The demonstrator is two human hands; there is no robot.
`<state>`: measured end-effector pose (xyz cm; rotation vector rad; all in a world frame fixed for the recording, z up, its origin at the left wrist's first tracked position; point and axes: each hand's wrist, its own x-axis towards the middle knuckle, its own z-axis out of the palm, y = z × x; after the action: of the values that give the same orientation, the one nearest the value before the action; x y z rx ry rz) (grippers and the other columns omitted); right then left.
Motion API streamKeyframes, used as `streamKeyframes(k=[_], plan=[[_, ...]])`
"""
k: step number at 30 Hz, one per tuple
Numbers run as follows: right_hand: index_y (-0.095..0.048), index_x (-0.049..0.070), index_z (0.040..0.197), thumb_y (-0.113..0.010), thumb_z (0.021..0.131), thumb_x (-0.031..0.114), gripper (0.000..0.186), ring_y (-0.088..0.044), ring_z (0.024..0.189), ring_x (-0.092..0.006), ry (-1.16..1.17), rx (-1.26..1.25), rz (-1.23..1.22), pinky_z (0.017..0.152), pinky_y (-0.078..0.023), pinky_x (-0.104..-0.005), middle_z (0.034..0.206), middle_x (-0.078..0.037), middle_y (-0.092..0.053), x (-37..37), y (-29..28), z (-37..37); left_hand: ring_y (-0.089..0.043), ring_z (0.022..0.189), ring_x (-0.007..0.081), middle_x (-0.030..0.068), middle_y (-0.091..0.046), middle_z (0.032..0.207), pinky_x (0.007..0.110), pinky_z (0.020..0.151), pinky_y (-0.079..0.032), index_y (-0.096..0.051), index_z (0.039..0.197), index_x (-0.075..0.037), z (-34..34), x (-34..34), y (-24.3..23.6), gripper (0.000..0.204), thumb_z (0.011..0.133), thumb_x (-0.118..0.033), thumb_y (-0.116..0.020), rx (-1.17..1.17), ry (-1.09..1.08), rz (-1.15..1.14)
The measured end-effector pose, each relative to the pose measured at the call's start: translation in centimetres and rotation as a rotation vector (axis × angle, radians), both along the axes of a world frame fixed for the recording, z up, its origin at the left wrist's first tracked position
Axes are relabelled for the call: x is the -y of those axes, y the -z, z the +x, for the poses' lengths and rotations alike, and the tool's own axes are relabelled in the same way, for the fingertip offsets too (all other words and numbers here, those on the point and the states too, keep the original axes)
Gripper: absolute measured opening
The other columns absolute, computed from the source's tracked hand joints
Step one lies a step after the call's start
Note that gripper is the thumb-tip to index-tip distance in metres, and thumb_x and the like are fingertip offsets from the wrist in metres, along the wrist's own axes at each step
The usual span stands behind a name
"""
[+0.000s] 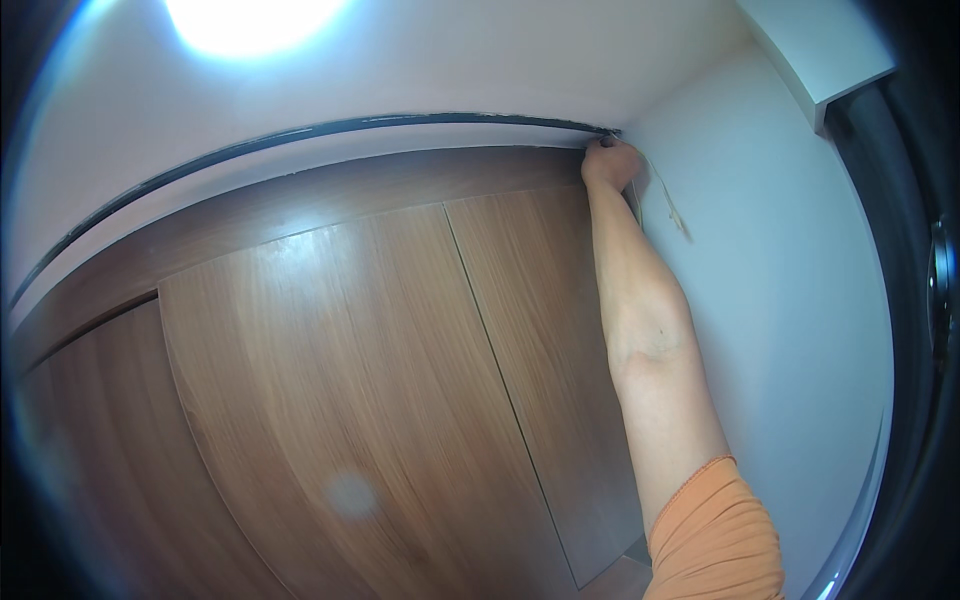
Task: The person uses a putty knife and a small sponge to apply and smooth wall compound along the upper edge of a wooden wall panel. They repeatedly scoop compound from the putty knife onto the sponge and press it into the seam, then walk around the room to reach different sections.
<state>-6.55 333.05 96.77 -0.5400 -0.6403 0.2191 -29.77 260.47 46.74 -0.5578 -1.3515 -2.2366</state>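
My right arm, in an orange sleeve, stretches up along the wall to the ceiling corner. There my right hand (612, 165) is closed, its fingertips pressed at the right end of a narrow dark strip (400, 119) that runs along the ceiling. What the fingers pinch is too small to make out. A thin pale cord (662, 190) comes out by the hand and dangles against the wall, with a small light piece at its lower end. My left hand is out of the picture.
Below the strip stands a wood-grain cabinet (340, 350) with tall flat doors. A pale wall (790, 300) borders my arm on the right. A white boxed ledge (815, 50) juts out at the upper right. A bright ceiling lamp (255, 20) glares at the upper left.
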Motion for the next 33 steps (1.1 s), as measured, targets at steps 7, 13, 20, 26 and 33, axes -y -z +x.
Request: streamKeyframes(k=[7,13,20,26,33], plan=[[-0.081,0.011,0.1,-0.075,0.084,0.022,0.02,-0.072,0.101,-0.0374,-0.136,-0.03,-0.06,0.09,-0.056,-0.0468,0.103,-0.017,-0.076,1.2,0.6,0.1,-0.068,0.086,0.0296,0.0166,-0.065,0.11,0.041,0.061,-0.058,-0.053,0.129,0.003,0.0,0.7,0.5,0.039,0.098,-0.019,-0.058,0.035,0.046,0.043],[-0.082,0.012,0.104,-0.078,0.083,0.024,0.024,-0.072,0.103,-0.036,-0.169,-0.044,-0.052,0.093,-0.056,-0.0462,0.107,-0.017,-0.076,1.6,0.6,0.5,-0.067,0.09,0.0312,0.0177,-0.064,0.112,0.042,0.064,-0.057,-0.053,0.13,0.002,-0.1,1.2,1.0,0.041,0.096,-0.022,-0.06,0.07,0.053,0.014],[-0.082,0.009,0.103,-0.079,0.082,0.024,0.026,-0.074,0.1,-0.035,-0.168,-0.054,-0.01,0.093,-0.056,-0.0443,0.104,-0.017,-0.077,1.8,1.3,-0.3,-0.066,0.094,0.0338,0.0199,-0.063,0.115,0.045,0.071,-0.055,-0.055,0.13,0.001,-0.1,1.4,1.1,0.045,0.095,-0.025,-0.063,0.079,0.047,-0.018],[-0.082,0.006,0.096,-0.079,0.08,0.023,0.024,-0.075,0.093,-0.0345,-0.13,-0.046,0.102,0.089,-0.057,-0.0423,0.096,-0.019,-0.078,1.2,0.8,-0.8,-0.065,0.097,0.0361,0.0218,-0.062,0.117,0.048,0.077,-0.054,-0.056,0.13,0.001,0.5,0.6,0.7,0.048,0.093,-0.029,-0.066,0.08,0.051,-0.081],[-0.08,-0.001,0.096,-0.08,0.079,0.028,0.034,-0.075,0.081,-0.0295,-0.186,-0.018,0.221,0.083,-0.056,-0.0388,0.088,-0.021,-0.077,4.3,3.1,-2.0,-0.064,0.101,0.0387,0.024,-0.061,0.12,0.051,0.084,-0.052,-0.057,0.13,0.0,2.3,-3.5,-1.4,0.052,0.091,-0.032,-0.069,0.024,0.068,-0.397]])
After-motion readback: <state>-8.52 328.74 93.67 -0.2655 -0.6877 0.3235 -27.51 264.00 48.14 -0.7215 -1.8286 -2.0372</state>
